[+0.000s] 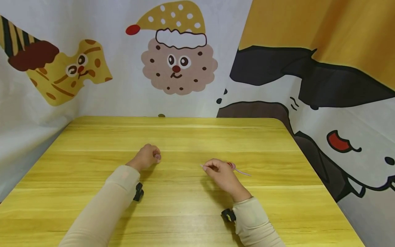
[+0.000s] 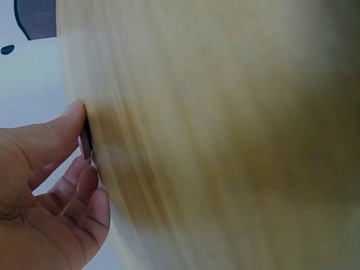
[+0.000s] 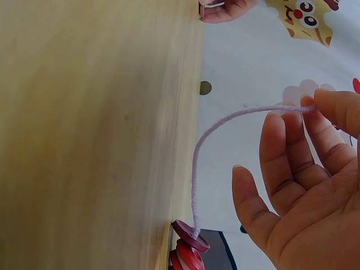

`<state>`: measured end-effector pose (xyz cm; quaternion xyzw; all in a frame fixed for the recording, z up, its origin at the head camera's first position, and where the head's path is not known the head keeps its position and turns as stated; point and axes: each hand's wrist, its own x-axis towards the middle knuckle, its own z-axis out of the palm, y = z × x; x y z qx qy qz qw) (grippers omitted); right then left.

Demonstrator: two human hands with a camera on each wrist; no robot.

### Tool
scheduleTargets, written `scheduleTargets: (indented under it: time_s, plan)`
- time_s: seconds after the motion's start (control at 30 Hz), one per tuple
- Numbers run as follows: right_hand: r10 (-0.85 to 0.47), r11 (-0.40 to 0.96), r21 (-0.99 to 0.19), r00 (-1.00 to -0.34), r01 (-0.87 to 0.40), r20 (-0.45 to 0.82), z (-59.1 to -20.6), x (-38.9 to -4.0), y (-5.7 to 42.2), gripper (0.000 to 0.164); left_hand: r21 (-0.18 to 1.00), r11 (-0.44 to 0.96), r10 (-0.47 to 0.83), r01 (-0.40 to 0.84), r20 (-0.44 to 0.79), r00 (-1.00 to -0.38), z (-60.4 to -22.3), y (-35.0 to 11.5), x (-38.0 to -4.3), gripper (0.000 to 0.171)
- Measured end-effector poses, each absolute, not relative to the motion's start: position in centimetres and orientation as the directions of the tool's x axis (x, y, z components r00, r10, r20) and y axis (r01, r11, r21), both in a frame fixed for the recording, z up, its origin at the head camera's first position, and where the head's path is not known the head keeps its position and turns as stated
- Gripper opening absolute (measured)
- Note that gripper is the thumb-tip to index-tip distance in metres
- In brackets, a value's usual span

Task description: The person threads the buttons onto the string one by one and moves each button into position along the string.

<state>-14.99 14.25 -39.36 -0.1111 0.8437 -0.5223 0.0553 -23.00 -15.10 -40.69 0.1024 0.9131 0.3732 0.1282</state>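
Observation:
Thumb and fingers of my left hand [image 1: 147, 156] pinch a small pinkish round button [image 1: 157, 156] above the table. In the left wrist view the button [image 2: 85, 142] shows edge-on as a thin dark disc. My right hand [image 1: 223, 175] pinches a lilac cord [image 3: 196, 163] near its end, between thumb and index finger, the other fingers loosely bent. From there the cord arcs down through a dark red button [image 3: 191, 235], with red buttons [image 3: 190, 256] stacked behind it. In the head view these threaded buttons [image 1: 230, 166] lie just beyond the right hand, and a cord tail runs rightward.
Both hands work over a yellow wood-grain table [image 1: 185, 212]. A printed curtain [image 1: 228, 20] with cartoon figures hangs along its far edge and sides. Each wrist wears a small black camera, such as the right one [image 1: 228, 215].

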Motion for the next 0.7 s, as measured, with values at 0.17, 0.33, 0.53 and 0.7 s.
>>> scheduleTargets:
  time_s: [0.17,0.33,0.53,0.7]
  plan:
    - [-0.239,0.431,-0.895,-0.971,-0.117,0.011,-39.32,-14.96,14.29,0.016,0.688,0.719,0.28,0.097,-0.159,-0.947,-40.73,-15.05,-22.94,0.02]
    - [-0.24,0.446,-0.887,-0.971,-0.121,0.012,-39.43,-15.01,14.41,0.015,0.687,0.72,0.283,0.099,-0.16,-0.946,-40.75,-15.01,-22.89,0.02]
    - [-0.246,0.447,-0.884,-0.969,-0.132,0.02,-39.36,-14.93,14.57,0.016,0.659,0.741,0.286,0.129,-0.136,-0.948,-40.68,-15.06,-22.89,0.007]
    - [-0.246,0.439,-0.889,-0.969,-0.131,0.021,-39.3,-14.9,14.43,0.015,0.647,0.752,0.278,0.123,-0.142,-0.95,-40.63,-15.1,-22.83,0.004]
